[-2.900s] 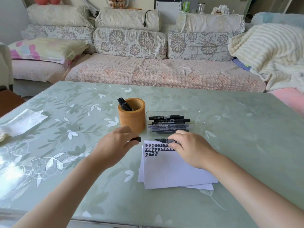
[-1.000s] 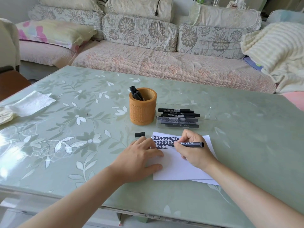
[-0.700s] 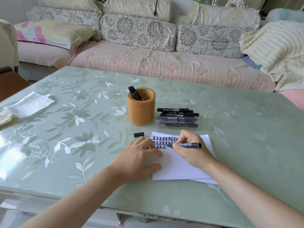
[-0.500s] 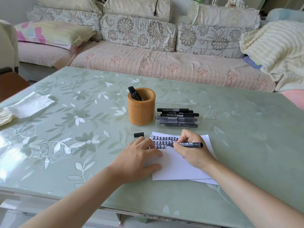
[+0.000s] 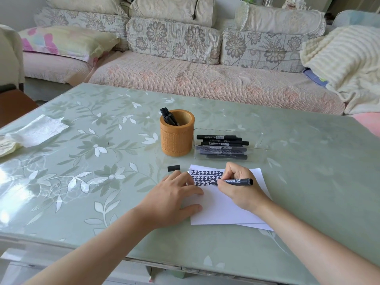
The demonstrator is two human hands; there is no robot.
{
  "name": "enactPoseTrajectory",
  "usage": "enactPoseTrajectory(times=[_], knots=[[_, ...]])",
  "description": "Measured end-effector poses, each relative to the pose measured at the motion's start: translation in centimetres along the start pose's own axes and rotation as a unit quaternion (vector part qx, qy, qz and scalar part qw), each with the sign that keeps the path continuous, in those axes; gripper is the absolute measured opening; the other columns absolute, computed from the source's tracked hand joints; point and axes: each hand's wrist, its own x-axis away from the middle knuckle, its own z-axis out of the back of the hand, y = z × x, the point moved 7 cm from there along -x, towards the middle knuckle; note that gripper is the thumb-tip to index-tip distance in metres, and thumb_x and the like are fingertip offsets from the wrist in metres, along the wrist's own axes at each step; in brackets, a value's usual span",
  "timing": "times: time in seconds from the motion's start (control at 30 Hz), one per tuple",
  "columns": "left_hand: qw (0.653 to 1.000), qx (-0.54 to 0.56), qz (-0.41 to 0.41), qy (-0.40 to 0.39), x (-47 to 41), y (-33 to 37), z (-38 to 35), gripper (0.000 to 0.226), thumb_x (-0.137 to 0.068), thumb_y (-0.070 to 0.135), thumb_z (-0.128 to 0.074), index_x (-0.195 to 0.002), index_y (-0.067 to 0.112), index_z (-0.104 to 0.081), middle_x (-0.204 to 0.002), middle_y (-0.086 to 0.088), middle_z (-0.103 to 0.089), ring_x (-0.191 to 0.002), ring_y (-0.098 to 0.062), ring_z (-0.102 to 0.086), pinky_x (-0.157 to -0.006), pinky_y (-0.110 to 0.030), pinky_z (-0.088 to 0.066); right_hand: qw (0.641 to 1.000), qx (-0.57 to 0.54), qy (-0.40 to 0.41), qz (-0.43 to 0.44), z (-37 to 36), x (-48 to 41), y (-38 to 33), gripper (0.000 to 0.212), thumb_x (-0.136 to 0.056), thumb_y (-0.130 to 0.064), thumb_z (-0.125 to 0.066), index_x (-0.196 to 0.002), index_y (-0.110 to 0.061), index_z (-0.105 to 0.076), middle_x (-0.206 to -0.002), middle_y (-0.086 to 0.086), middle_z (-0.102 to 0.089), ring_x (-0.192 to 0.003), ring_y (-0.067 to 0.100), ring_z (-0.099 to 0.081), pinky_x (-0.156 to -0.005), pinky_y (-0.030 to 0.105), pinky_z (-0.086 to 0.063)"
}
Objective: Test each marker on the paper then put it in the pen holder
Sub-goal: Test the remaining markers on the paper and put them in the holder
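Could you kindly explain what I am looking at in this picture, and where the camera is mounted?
No machine is involved: a person works with bare hands. The single view comes from a wide-angle camera worn on the head, looking forward and down, so the arms enter from the bottom edge.

The left hand lies flat on the paper, holding it down. The right hand grips a black marker, its tip at the third row of written marks.

On the table a small black cap lies just beyond the left hand. Farther back stands an orange pen holder with markers in it, and to its right a clear tray of further markers. A tissue lies far left, and a sofa stands behind.
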Motion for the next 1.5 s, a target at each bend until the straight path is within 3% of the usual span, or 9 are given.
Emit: enactPoseTrajectory(times=[0.33,0.63,0.77,0.87,1.07,1.13,1.27,1.37,1.5], knots=[[1.000,-0.002,-0.007,0.004,0.0,0.1,0.1,0.035,-0.085,0.057,-0.056,-0.114,0.038,-0.062,-0.105,0.010,-0.048,-0.097,-0.013,-0.045,-0.079,-0.018,-0.032,0.999,-0.016,-0.027,-0.005,-0.2,0.3,-0.4,0.026,-0.075,-0.019,-0.067,-0.069,-0.008,-0.045,-0.059,-0.008,-0.049,-0.055,0.013,-0.038,-0.051,0.028,-0.029],[1.000,0.008,-0.017,0.014,-0.1,0.0,0.0,0.035,-0.084,0.056,-0.058,-0.114,0.038,-0.062,-0.104,0.011,-0.047,-0.096,-0.013,-0.044,-0.081,-0.023,-0.039,0.995,-0.089,0.016,-0.035,0.5,-0.1,-0.2,0.021,-0.072,-0.013,-0.062,-0.065,-0.016,-0.043,-0.058,0.007,-0.047,-0.050,0.018,-0.038,-0.049,0.030,-0.029],[0.999,0.026,-0.023,0.011,-0.3,-0.1,0.4,0.035,-0.086,0.056,-0.056,-0.115,0.037,-0.062,-0.104,0.010,-0.048,-0.096,-0.012,-0.045,-0.080,-0.030,-0.046,0.994,-0.101,0.027,-0.016,0.9,-0.1,-0.5,0.018,-0.085,-0.003,-0.069,-0.078,-0.010,-0.054,-0.057,0.003,-0.054,-0.047,0.018,-0.048,-0.046,0.020,-0.037],[0.998,0.027,-0.008,0.053,-0.8,-0.7,1.7,0.031,-0.092,0.045,-0.051,-0.117,0.031,-0.061,-0.106,0.008,-0.050,-0.097,-0.012,-0.050,-0.076,-0.028,-0.046,0.996,-0.079,0.031,0.008,0.9,-0.3,-1.7,0.016,-0.090,-0.001,-0.066,-0.089,-0.017,-0.067,-0.066,-0.009,-0.059,-0.055,0.016,-0.051,-0.051,0.018,-0.043],[0.986,-0.061,0.116,0.101,-1.6,-5.1,3.1,0.028,-0.091,0.031,-0.054,-0.117,0.021,-0.060,-0.112,0.004,-0.053,-0.105,-0.020,-0.050,-0.081,-0.039,-0.049,0.998,0.013,-0.034,0.057,1.2,-0.8,-3.4,0.062,-0.089,0.017,-0.041,-0.127,-0.027,-0.062,-0.095,0.000,-0.068,-0.062,0.015,-0.056,-0.058,0.019,-0.042],[0.982,-0.077,0.148,0.084,-1.7,-6.0,2.9,0.032,-0.090,0.029,-0.060,-0.120,0.019,-0.060,-0.114,0.002,-0.054,-0.107,-0.023,-0.049,-0.083,-0.039,-0.048,0.998,-0.022,-0.055,0.030,0.9,-1.0,-3.4,0.061,-0.095,0.014,-0.035,-0.132,-0.029,-0.058,-0.101,0.004,-0.064,-0.068,0.017,-0.061,-0.058,0.027,-0.046],[0.977,-0.080,0.188,0.062,-1.7,-7.0,2.5,0.029,-0.091,0.031,-0.059,-0.116,0.018,-0.064,-0.114,0.002,-0.054,-0.108,-0.022,-0.046,-0.088,-0.037,-0.045,0.995,-0.081,-0.066,-0.001,0.5,-1.2,-3.8,0.044,-0.102,0.004,-0.029,-0.105,-0.019,-0.066,-0.092,0.005,-0.053,-0.066,0.021,-0.062,-0.060,0.036,-0.051],[0.979,-0.053,0.183,0.066,-1.8,-7.0,2.6,0.020,-0.091,0.031,-0.061,-0.107,0.022,-0.067,-0.107,0.006,-0.055,-0.104,-0.019,-0.047,-0.085,-0.038,-0.046,0.998,0.029,-0.056,0.017,1.0,-1.2,-3.9,0.039,-0.093,0.006,-0.032,-0.079,-0.026,-0.051,-0.076,-0.003,-0.050,-0.059,0.011,-0.049,-0.056,0.029,-0.042],[0.981,0.006,0.158,0.112,-2.0,-5.8,3.7,0.008,-0.088,0.026,-0.065,-0.095,0.026,-0.064,-0.088,0.013,-0.056,-0.086,-0.014,-0.054,-0.069,-0.037,-0.051,0.984,0.162,-0.057,0.045,1.0,-1.1,-4.1,0.025,-0.095,-0.013,-0.052,-0.099,-0.038,-0.050,-0.094,-0.018,-0.055,-0.078,0.005,-0.052,-0.074,0.029,-0.046]])
